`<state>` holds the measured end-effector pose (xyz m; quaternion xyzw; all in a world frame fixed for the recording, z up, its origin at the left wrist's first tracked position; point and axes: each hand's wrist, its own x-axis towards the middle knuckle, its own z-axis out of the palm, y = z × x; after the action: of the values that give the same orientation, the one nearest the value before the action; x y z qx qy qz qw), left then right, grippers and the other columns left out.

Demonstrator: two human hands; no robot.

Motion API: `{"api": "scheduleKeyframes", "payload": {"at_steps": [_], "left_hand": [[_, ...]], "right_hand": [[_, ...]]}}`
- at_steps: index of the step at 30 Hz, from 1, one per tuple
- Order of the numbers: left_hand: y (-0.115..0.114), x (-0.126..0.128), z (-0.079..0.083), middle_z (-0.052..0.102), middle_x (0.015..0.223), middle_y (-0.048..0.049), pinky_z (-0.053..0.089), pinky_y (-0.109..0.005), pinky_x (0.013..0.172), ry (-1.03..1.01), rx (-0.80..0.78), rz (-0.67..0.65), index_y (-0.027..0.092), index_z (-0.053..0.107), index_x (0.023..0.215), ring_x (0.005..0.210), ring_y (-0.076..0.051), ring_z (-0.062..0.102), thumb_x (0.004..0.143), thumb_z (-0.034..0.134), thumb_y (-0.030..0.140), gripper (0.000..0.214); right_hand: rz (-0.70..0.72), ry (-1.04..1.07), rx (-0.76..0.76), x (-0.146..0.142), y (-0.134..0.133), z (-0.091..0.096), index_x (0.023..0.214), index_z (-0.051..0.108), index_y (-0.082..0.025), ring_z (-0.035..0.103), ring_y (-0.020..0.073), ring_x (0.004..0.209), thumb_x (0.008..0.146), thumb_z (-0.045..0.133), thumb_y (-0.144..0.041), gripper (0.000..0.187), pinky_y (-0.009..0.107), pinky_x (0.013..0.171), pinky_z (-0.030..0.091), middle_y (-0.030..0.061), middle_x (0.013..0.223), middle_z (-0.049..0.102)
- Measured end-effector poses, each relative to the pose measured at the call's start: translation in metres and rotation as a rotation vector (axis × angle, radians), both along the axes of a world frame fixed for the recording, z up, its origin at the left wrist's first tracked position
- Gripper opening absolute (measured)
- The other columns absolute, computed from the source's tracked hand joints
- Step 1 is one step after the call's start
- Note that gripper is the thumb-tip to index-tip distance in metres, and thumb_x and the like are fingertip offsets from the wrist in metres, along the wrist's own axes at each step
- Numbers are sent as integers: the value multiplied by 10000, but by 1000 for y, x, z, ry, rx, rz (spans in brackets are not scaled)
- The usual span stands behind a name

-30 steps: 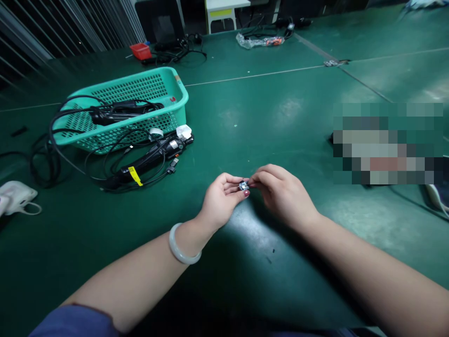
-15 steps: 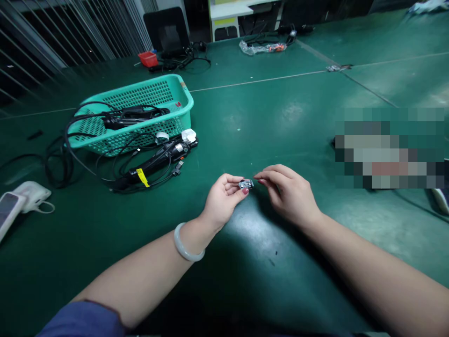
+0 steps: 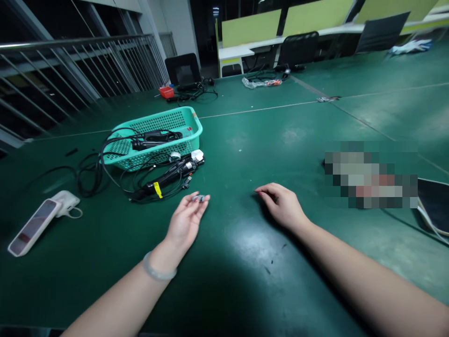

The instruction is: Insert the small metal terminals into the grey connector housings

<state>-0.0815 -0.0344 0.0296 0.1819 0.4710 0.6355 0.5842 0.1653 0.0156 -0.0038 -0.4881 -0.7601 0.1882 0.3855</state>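
Note:
My left hand [image 3: 185,217] is turned partly palm-up, with a small silvery metal part [image 3: 198,198] held between thumb and fingertips. Its exact kind is too small to make out. My right hand [image 3: 282,203] hovers low over the green table [image 3: 224,267], thumb and index finger pinched together. Whatever may be in that pinch is hidden. A clear gap separates the two hands. Just beyond my left hand lies a black handheld tool [image 3: 168,175] with a yellow tag and cables.
A teal basket [image 3: 199,133] with black tools and cables stands behind the black tool. Far left lies a white-cased phone [image 3: 33,229] beside a white device with a loop [image 3: 68,202]. At right are a blurred-out patch [image 3: 368,178] and a dark tablet-like device [image 3: 435,201].
My hands have parted: the left has moved left, away from the right, carrying the metal part. My right hand stays pinched. The view has tilted up, showing more of the room.

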Motion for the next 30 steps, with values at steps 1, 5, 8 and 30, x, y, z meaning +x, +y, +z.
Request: {"api": "scheduleKeyframes", "payload": {"at_steps": [1, 5, 8, 30], "left_hand": [[-7, -12, 1, 688, 832, -31, 531, -237, 891, 31, -28, 36, 149, 630, 835, 917, -141, 691, 791, 560, 50, 130], [-34, -55, 4, 687, 776, -4, 546, -203, 866, 147, -98, 187, 153, 651, 774, 867, -127, 698, 778, 573, 47, 132], [-49, -80, 2, 677, 770, 13, 535, -248, 927, 244, -120, 281, 150, 645, 719, 878, -143, 699, 756, 603, 65, 102], [-42, -102, -15, 701, 1041, -85, 463, -402, 960, 1228, -168, -92, 198, 597, 989, 1028, -229, 641, 728, 630, 458, 369]], "right_hand": [[2, 5, -6, 0, 0, 0, 886, 666, -191, 644, 177, 838, 885, 490, -246, 184, 341, 766, 510, 57, 889, 701], [7, 17, -24, 0, 0, 1, 892, 668, -189, 643, 176, 852, 882, 489, -238, 186, 344, 784, 509, 57, 899, 701], [2, 26, -23, 0, 0, 1, 886, 671, -193, 644, 180, 844, 877, 491, -241, 186, 346, 780, 512, 55, 892, 703], [18, 47, -64, 3, 1, 1, 878, 672, -204, 634, 168, 839, 873, 505, -237, 171, 325, 775, 505, 40, 893, 695]]}}
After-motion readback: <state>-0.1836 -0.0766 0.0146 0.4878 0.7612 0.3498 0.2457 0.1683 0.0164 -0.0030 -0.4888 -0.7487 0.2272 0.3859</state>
